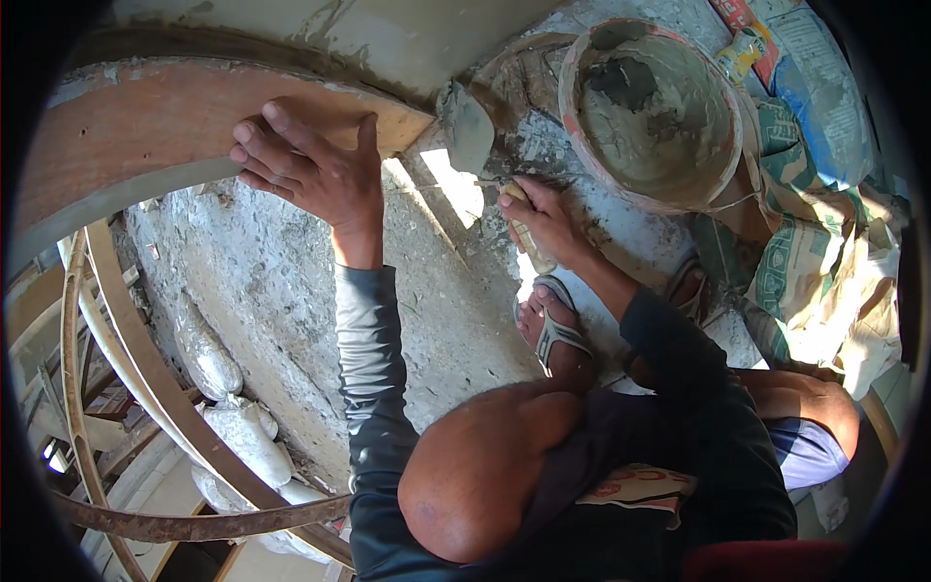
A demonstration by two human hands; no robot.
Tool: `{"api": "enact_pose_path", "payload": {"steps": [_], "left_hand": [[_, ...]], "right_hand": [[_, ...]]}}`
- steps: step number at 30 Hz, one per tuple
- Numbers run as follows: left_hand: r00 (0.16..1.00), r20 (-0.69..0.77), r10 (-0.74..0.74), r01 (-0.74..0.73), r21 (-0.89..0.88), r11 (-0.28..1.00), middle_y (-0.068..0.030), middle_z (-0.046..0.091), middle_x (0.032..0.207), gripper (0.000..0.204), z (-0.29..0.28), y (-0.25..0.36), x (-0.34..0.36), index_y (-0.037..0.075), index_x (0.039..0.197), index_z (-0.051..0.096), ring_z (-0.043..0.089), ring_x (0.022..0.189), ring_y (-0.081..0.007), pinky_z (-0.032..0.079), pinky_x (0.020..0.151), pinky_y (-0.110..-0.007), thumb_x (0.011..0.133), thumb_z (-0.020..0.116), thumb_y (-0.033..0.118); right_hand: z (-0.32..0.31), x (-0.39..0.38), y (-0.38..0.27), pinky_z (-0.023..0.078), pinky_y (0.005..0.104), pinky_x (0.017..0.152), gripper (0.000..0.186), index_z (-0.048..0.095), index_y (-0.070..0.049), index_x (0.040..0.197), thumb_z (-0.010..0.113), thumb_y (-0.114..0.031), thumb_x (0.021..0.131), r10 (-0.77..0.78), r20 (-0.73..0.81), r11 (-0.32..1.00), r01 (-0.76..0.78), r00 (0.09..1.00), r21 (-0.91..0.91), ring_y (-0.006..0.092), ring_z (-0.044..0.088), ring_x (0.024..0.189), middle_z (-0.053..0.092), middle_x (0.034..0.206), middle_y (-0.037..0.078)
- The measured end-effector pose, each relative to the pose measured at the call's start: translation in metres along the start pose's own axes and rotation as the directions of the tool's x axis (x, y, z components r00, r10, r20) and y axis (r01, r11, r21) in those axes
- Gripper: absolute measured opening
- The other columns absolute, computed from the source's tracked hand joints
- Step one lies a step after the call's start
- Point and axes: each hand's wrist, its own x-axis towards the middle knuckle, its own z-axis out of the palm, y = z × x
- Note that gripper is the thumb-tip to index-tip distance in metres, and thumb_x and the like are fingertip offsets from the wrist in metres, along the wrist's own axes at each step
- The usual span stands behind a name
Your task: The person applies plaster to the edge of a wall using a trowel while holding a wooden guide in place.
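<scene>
My left hand lies against a curved reddish-brown plywood board at the upper left. Its fingers are stretched out, and the thumb is near the board's right end. In my right hand is a trowel, closed round its pale wooden handle. Thin metal runs leftward from the handle, seen nearly edge-on. Beyond it is a grey leaf-shaped blade; I cannot tell whether it belongs to the same tool. A round bucket with wet grey mortar stands beyond my right hand.
Crumpled cement bags lie along the right, beside the bucket. At the lower left are curved wooden strips and white filled sacks. Rough, mortar-stained concrete spreads below the board. My sandalled foot is near the trowel handle.
</scene>
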Motion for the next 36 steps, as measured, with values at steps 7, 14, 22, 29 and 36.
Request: {"api": "enact_pose_path", "payload": {"steps": [7,14,22,29,36], "left_hand": [[0.999,-0.030,0.028,-0.026,0.062,0.998,-0.0327,0.016,0.157,0.123,0.002,-0.005,-0.001,-0.001,0.156,0.023,0.015,0.147,-0.0531,0.021,0.113,-0.070,0.077,0.049,0.089],[0.999,-0.039,0.032,-0.030,0.055,0.998,-0.0335,0.015,0.155,0.124,0.002,-0.003,0.002,-0.002,0.156,0.021,0.012,0.147,-0.0544,0.021,0.112,-0.071,0.077,0.050,0.089],[0.999,-0.043,0.018,-0.015,0.080,0.997,-0.0306,0.015,0.158,0.122,0.005,-0.007,-0.003,0.000,0.157,0.023,0.014,0.148,-0.0511,0.021,0.114,-0.069,0.077,0.050,0.089],[0.998,-0.046,-0.040,0.039,-0.019,0.999,-0.0300,0.020,0.159,0.101,0.003,0.000,-0.003,0.001,0.154,0.032,0.013,0.150,-0.0495,0.012,0.119,-0.064,0.090,0.046,0.077],[0.998,-0.037,-0.049,0.048,-0.009,0.999,-0.0293,0.020,0.159,0.100,0.002,0.001,-0.003,0.001,0.154,0.033,0.010,0.151,-0.0486,0.013,0.119,-0.064,0.090,0.047,0.076]], "right_hand": [[0.047,0.008,0.010,0.053,0.0352,0.069,0.051,0.049,0.005,0.138,0.061,-0.027,0.100,0.026,-0.042,0.984,-0.033,0.999,-0.176,0.0209,0.066,0.075,0.066,0.094,0.015],[0.021,0.006,0.007,0.047,0.0420,0.099,0.058,0.048,0.013,0.136,0.068,-0.020,0.093,-0.397,0.042,0.702,0.333,0.917,-0.629,0.0426,0.061,0.117,0.060,0.124,0.034],[-0.025,-0.029,-0.046,0.049,0.0423,0.094,0.052,0.056,0.013,0.126,0.070,-0.024,0.092,-0.150,0.094,0.713,0.174,0.984,-0.679,0.0399,0.065,0.108,0.064,0.114,0.033],[-0.016,0.010,-0.051,0.048,0.0408,0.098,0.059,0.054,0.013,0.131,0.070,-0.029,0.092,-0.102,0.079,0.651,0.127,0.992,-0.748,0.0391,0.063,0.115,0.063,0.122,0.033],[-0.023,-0.027,-0.060,0.052,0.0363,0.075,0.046,0.057,0.010,0.126,0.065,-0.026,0.097,-0.042,0.135,0.836,0.109,0.990,-0.538,0.0247,0.066,0.090,0.066,0.097,0.019]]}}
